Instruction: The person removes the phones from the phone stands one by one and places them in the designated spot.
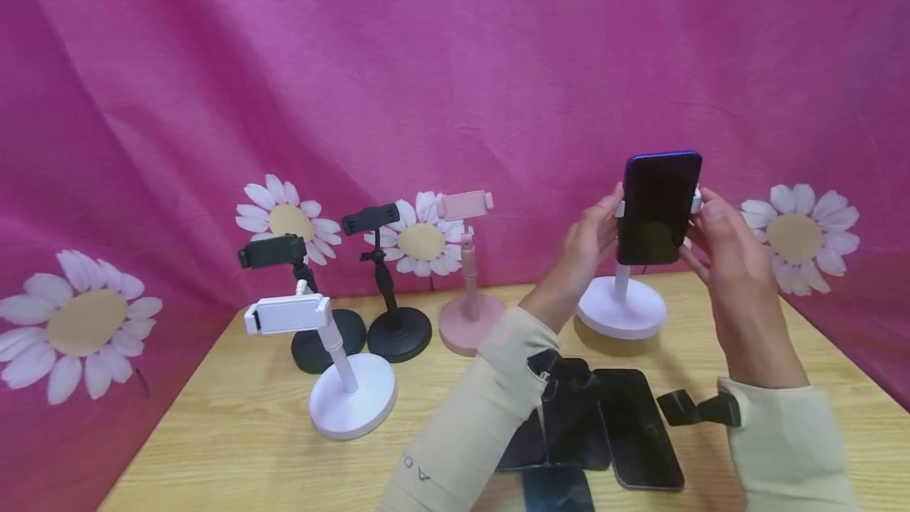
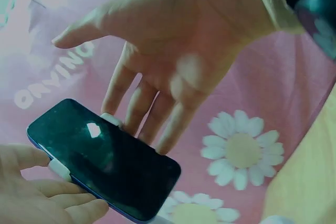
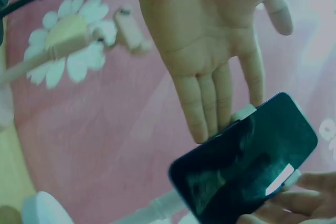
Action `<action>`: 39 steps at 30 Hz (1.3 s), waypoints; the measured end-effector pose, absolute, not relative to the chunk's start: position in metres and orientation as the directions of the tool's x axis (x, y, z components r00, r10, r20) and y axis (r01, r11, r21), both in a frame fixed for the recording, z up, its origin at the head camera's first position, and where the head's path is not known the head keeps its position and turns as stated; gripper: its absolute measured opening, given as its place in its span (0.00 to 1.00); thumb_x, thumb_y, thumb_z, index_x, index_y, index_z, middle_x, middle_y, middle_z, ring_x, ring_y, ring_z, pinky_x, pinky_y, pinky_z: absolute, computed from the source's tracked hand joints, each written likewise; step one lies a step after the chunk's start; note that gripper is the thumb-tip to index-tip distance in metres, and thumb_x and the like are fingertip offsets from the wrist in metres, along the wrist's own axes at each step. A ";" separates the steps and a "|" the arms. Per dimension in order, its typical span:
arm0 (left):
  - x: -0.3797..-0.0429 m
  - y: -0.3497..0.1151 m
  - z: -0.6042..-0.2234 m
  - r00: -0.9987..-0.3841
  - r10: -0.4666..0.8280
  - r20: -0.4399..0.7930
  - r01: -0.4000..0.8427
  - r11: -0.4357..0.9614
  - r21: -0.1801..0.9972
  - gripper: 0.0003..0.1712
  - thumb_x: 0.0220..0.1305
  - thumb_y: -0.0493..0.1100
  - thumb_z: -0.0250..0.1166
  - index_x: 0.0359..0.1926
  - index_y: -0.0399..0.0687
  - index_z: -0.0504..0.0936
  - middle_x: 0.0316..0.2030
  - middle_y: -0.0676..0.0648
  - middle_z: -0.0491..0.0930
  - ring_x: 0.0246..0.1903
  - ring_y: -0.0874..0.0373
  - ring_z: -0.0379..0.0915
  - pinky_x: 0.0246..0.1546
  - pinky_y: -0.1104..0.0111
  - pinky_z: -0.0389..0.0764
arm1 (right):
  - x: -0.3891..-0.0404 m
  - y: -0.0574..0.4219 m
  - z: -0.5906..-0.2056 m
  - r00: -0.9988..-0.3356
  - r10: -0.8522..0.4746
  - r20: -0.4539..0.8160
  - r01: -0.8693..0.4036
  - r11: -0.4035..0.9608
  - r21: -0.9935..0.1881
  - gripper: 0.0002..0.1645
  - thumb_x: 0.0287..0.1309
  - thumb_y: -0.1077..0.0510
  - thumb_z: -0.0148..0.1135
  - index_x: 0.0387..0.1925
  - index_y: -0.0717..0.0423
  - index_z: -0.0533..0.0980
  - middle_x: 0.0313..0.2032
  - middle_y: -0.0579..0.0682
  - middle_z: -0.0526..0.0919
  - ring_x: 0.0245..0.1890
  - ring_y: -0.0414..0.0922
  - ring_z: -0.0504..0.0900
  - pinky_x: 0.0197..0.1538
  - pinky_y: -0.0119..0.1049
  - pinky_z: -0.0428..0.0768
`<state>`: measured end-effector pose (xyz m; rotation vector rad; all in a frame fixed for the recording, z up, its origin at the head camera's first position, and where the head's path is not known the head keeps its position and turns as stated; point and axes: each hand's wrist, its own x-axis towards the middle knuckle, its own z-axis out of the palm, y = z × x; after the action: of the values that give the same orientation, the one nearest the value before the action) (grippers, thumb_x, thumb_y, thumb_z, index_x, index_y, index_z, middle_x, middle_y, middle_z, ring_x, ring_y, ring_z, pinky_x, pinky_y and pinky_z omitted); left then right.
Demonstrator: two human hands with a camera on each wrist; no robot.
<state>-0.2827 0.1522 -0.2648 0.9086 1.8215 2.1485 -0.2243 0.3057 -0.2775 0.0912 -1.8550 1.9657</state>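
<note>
A dark-screened phone (image 1: 659, 208) with a blue edge stands upright in the side clips of a white phone stand (image 1: 620, 310) at the table's far right. My left hand (image 1: 579, 251) is at the phone's left side. In the left wrist view that hand (image 2: 184, 45) has its thumb spread and its straight fingers against the phone's edge by a clip. On the opposite side is my right hand (image 1: 739, 283). The right wrist view shows this hand (image 3: 205, 40) with long straight fingers touching the phone's edge and the thumb held away.
On the left stand a white phone stand (image 1: 355, 397), two black stands (image 1: 400, 334) (image 1: 273, 251) and a pink stand (image 1: 471, 322), their clips bare. Several phones (image 1: 636, 429) lie near the front under my forearms. A pink curtain (image 1: 455, 85) hangs behind the table (image 1: 249, 441).
</note>
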 end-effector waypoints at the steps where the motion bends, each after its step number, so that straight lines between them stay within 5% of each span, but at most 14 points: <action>1: -0.280 0.145 -0.262 -0.793 0.497 0.353 0.267 -0.238 0.934 0.34 0.72 0.59 0.34 0.73 0.50 0.57 0.71 0.51 0.59 0.68 0.55 0.59 0.66 0.66 0.61 | -0.221 0.301 -0.274 -0.902 0.259 0.345 -0.349 0.033 -0.937 0.35 0.68 0.36 0.47 0.72 0.38 0.58 0.71 0.49 0.60 0.71 0.50 0.58 0.63 0.29 0.67; 8: -0.257 0.095 -0.248 -0.811 0.422 0.404 0.360 -0.183 0.915 0.35 0.71 0.61 0.36 0.70 0.51 0.65 0.65 0.48 0.68 0.61 0.54 0.69 0.60 0.66 0.70 | -0.195 0.270 -0.258 -0.889 0.180 0.421 -0.381 0.218 -0.899 0.32 0.69 0.41 0.49 0.71 0.39 0.60 0.69 0.53 0.65 0.65 0.52 0.69 0.50 0.24 0.76; 15: -0.228 0.042 -0.245 -0.829 0.339 0.444 0.435 -0.106 0.894 0.33 0.70 0.64 0.38 0.68 0.59 0.68 0.61 0.54 0.73 0.57 0.60 0.74 0.55 0.65 0.75 | -0.175 0.233 -0.254 -0.877 0.090 0.471 -0.452 0.172 -0.875 0.28 0.69 0.49 0.52 0.69 0.44 0.65 0.63 0.55 0.73 0.55 0.40 0.79 0.49 0.26 0.77; 26: -0.190 -0.046 -0.256 -0.856 0.268 0.441 0.432 -0.095 0.897 0.32 0.73 0.56 0.36 0.66 0.46 0.71 0.55 0.41 0.78 0.51 0.47 0.79 0.51 0.56 0.78 | -0.157 0.174 -0.264 -0.844 -0.114 0.525 -0.535 0.101 -0.839 0.24 0.71 0.59 0.49 0.66 0.49 0.69 0.59 0.54 0.77 0.55 0.45 0.79 0.51 0.33 0.78; 39: -0.153 -0.100 -0.283 -0.924 0.140 0.355 0.365 0.059 0.929 0.29 0.75 0.55 0.40 0.64 0.46 0.73 0.54 0.43 0.80 0.48 0.49 0.81 0.49 0.61 0.78 | -0.147 0.136 -0.285 -0.874 -0.238 0.424 -0.453 0.084 -0.887 0.23 0.69 0.57 0.54 0.64 0.52 0.72 0.54 0.51 0.81 0.52 0.44 0.82 0.55 0.29 0.73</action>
<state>-0.1525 -0.1001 -0.2825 0.5814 2.4016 2.2049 -0.1467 0.1362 -0.2854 0.7048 -2.1815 1.8911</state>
